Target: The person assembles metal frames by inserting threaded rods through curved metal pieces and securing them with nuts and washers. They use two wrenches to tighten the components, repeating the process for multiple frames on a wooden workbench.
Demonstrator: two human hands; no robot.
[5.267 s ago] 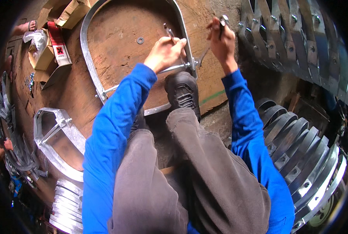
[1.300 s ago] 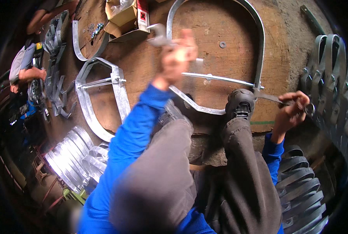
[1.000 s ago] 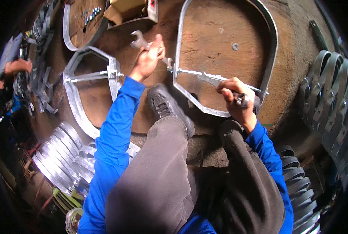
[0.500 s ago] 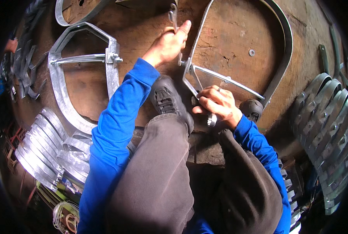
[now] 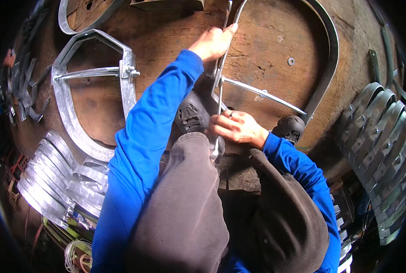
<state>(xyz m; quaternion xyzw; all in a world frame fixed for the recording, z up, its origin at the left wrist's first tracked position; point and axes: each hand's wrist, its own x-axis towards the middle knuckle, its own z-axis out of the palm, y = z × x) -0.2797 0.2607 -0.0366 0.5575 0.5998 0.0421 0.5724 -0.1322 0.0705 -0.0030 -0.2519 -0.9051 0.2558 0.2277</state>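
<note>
My left hand [image 5: 214, 43] is closed round a wrench [image 5: 228, 13], whose upper end sticks out past the fingers and whose lower end reaches the bolted corner of a rounded metal strap frame [image 5: 334, 50]. My right hand [image 5: 239, 127] grips a second wrench [image 5: 220, 98]. This one runs from beside my shoe up to the same corner. A threaded rod [image 5: 264, 93] crosses the frame from that corner to its far right side. The fingers partly hide both tools, and how their jaws sit on the nut cannot be made out.
A similar galvanized frame [image 5: 64, 104] with a cross rod lies at left. My black shoes [image 5: 194, 113] rest by the wooden board [image 5: 166, 54]. A washer [image 5: 291, 61] lies inside the right frame. Stacked metal bands stand at left [image 5: 43, 177] and right [image 5: 371, 150].
My left hand has moved right and its wrench now lies along the frame's edge. My right hand has shifted left, swinging its wrench to a nearly upright line in the picture.
</note>
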